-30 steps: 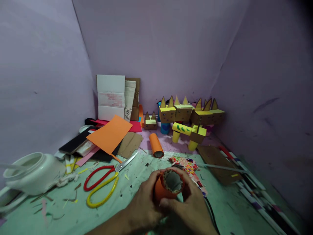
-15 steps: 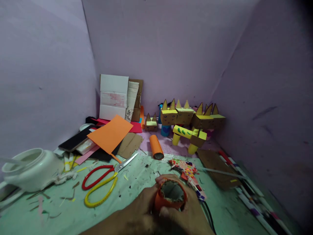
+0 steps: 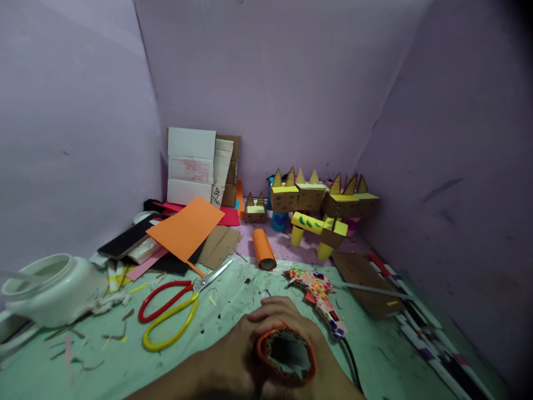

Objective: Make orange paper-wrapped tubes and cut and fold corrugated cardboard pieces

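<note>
Both hands are wrapped round an orange paper-covered cardboard tube (image 3: pixel 310 366), whose open end with a corrugated edge faces me. My left hand (image 3: pixel 237 350) closes on its left side, and my right hand (image 3: pixel 300 322) curls over its far and right sides. The thumbs are mostly hidden. Just beyond the hands lies a second orange tube (image 3: pixel 264 250). To the right is a floral-patterned glue gun (image 3: pixel 318 297) with a clear glue stick in its back and a black cord. Scissors (image 3: pixel 195 291) with red and yellow handles lie partly open on the left.
A white pot (image 3: pixel 54 289) stands at far left. Orange paper (image 3: pixel 187 228) tops a pile of sheets and cardboard. Several cardboard animal heads with pointed ears (image 3: pixel 284 197) and a yellow tube body (image 3: pixel 308 223) stand at the back. Markers (image 3: pixel 428 344) lie at right; scraps litter the green cover.
The tube has tipped so its open end faces me more and sits slightly lower. My fingers have shifted round it, the right hand now over its far side. The view moved slightly.
</note>
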{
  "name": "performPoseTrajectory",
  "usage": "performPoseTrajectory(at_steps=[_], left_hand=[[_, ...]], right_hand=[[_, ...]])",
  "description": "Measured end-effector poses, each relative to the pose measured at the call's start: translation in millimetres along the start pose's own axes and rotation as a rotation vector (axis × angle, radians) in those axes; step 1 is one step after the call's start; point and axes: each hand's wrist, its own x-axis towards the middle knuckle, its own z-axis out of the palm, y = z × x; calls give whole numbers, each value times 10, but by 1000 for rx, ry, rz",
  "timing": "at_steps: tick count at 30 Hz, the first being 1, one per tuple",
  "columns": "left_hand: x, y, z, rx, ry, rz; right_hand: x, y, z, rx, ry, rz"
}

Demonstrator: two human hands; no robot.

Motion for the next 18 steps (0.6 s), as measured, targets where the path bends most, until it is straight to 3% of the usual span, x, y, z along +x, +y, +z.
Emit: performPoseTrajectory(at_steps=[4,12,15,18], left_hand=[[14,26,8,-1,-26,-11],[-27,-105,68,33,136,-69],[-19,-237,106,63,180,-70],[7,-376,138,15,272,-192]], right_hand=[[2,-16,1,50,-24,47],[-5,70,27,49,158,88],[-2,141,18,64,133,52],[13,258,-35,96,33,-17]])
